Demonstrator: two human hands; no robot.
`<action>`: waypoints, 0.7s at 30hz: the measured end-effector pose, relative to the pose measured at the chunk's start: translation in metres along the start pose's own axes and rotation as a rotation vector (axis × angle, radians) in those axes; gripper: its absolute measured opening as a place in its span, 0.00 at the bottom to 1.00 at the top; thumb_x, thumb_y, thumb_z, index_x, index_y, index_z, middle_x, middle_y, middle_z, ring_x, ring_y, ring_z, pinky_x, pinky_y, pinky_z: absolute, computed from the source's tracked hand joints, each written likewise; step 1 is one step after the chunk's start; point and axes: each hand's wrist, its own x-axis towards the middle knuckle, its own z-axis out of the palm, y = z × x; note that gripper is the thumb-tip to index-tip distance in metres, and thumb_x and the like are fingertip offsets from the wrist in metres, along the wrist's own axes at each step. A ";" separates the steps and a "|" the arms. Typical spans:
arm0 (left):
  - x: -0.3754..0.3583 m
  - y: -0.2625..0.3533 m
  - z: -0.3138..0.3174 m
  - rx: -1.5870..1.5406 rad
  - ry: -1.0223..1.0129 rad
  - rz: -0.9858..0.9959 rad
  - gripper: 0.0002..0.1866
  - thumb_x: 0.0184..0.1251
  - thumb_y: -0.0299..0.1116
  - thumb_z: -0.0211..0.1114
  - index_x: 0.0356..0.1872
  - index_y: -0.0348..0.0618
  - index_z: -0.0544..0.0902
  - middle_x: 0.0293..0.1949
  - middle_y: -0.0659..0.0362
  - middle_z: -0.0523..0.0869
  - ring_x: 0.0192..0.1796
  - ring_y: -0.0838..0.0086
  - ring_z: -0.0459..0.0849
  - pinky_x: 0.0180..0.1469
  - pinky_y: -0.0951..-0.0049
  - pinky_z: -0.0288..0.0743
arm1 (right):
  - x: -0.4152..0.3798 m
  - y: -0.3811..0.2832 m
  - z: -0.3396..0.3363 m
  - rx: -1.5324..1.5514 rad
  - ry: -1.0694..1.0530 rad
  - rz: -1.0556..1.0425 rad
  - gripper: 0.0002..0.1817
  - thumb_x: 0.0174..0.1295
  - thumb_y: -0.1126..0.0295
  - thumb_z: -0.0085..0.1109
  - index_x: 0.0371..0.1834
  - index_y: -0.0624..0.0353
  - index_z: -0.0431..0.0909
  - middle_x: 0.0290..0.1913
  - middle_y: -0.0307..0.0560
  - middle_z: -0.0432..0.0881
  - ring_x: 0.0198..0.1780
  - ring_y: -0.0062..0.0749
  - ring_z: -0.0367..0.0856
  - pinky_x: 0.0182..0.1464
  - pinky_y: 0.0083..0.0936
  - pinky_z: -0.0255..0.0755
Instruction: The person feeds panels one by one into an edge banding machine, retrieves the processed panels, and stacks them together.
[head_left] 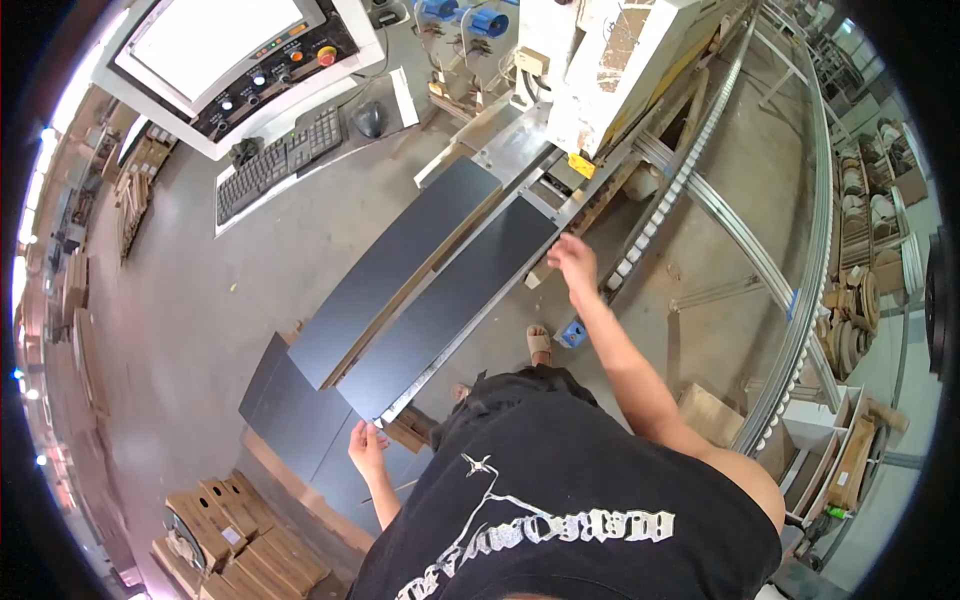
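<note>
Two long dark panels lie side by side on the machine's narrow bed, a gap with a pale brown edge between them. At the near end of the right-hand panel (450, 300), my left hand (368, 452) has its fingers bent around the corner and appears to grip it. My right hand (575, 268) is beside that panel's far right edge, fingers loosely curled and apart, with nothing visible in them. The left-hand panel (400, 265) is untouched by either hand.
A control console (240, 70) with a keyboard (280, 165) and mouse (370, 120) stands at upper left. The machine housing (600, 90) is ahead. More dark panels (320, 440) lie stacked at lower left, near cardboard boxes (225, 525). A roller rail (690, 165) curves along the right.
</note>
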 end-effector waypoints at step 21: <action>0.014 0.026 0.005 -0.069 0.027 -0.171 0.15 0.69 0.35 0.64 0.47 0.31 0.82 0.34 0.56 0.86 0.35 0.74 0.85 0.31 0.74 0.78 | -0.103 0.043 0.096 -0.107 -0.315 0.185 0.31 0.65 0.78 0.52 0.71 0.75 0.57 0.58 0.59 0.75 0.55 0.40 0.80 0.55 0.31 0.77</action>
